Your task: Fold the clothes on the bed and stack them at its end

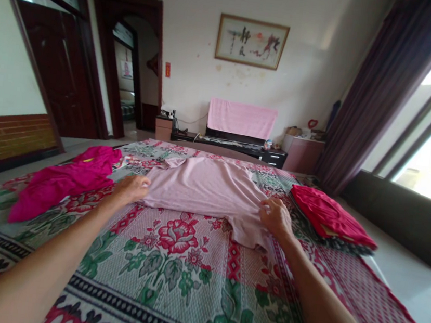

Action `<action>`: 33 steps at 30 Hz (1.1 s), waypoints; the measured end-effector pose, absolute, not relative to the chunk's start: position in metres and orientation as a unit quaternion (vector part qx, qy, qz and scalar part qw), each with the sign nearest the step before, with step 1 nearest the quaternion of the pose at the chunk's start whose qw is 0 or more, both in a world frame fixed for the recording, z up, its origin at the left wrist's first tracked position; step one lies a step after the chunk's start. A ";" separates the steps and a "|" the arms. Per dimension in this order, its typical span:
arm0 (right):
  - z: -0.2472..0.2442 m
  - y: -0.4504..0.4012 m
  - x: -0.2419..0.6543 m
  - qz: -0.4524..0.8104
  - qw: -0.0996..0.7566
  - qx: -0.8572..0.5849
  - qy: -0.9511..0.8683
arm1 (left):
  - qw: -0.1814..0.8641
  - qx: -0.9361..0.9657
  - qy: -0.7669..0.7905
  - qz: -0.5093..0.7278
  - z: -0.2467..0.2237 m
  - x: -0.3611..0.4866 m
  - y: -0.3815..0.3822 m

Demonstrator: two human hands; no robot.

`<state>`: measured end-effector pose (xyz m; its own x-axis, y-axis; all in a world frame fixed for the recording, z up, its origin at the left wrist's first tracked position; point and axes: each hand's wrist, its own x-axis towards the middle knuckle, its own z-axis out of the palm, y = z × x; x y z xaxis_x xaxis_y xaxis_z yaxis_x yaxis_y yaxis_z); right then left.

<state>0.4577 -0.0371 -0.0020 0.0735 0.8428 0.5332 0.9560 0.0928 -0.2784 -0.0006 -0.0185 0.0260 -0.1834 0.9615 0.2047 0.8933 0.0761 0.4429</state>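
A pale pink short-sleeved shirt [204, 186] lies spread out sideways on a flowered cloth [172, 261]. My left hand [133, 188] has its fingers closed on the shirt's left edge. At the right, my right hand [275, 216] pinches the shirt near a sleeve, which hangs toward me on the cloth. The fabric between the hands is fairly flat, with soft wrinkles.
On the left lies a crumpled magenta garment [67, 180]. A folded red garment [335, 213] tops a small pile at the right. Beyond the cloth are a low black cabinet [274, 158] and a pink cloth [242, 118] over a screen.
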 end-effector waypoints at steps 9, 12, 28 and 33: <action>0.010 -0.063 0.387 0.005 0.232 -0.469 -0.852 | 0.278 0.608 0.721 0.180 0.027 -0.053 -0.042; 0.009 -0.064 0.386 0.002 0.178 -0.507 -0.843 | 0.271 0.606 0.727 0.175 0.026 -0.055 -0.042; 0.014 -0.058 0.392 0.009 0.188 -0.553 -0.812 | 0.325 0.497 0.624 0.508 0.022 -0.022 -0.040; 0.015 -0.059 0.393 0.019 0.187 -0.557 -0.809 | 0.333 0.510 0.621 0.493 0.021 -0.023 -0.043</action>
<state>0.3933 -0.0589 0.0149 -0.3100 0.9081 0.2814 0.8936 0.3794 -0.2399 -0.0229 -0.0430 0.0214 -0.2584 0.9619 0.0898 0.3050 -0.0070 0.9523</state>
